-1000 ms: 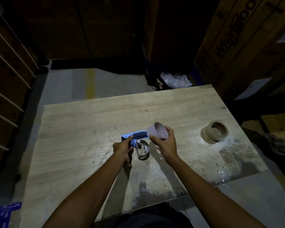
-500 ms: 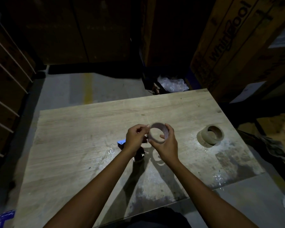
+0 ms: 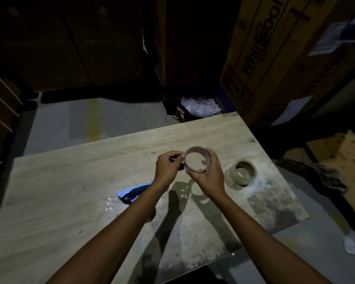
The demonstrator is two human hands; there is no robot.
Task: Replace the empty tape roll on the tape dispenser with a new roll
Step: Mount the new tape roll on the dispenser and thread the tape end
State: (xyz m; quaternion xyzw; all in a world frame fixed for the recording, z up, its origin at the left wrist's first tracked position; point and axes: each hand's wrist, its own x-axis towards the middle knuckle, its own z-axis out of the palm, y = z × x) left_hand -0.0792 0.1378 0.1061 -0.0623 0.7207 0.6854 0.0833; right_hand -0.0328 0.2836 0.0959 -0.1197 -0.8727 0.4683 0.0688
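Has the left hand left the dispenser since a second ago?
Yes. The left hand has lifted off the blue dispenser on the table and moved right to the thin roll in the right hand.

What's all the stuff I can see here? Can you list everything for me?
empty tape roll: one, pale cardboard ring, held above the table between both hands.
new roll: one, tan, lying on the table right of the hands.
tape dispenser: one, blue, lying on the table, partly hidden by the left forearm.
table: one, light wood, worn grey patches on its near right part.
cardboard box: one, large, brown with printed lettering, standing beyond the table at right.
crumpled plastic: one clump, clear, on the floor behind the table.
left hand: one, fingers pinching at the ring's left edge.
right hand: one, gripping the ring.
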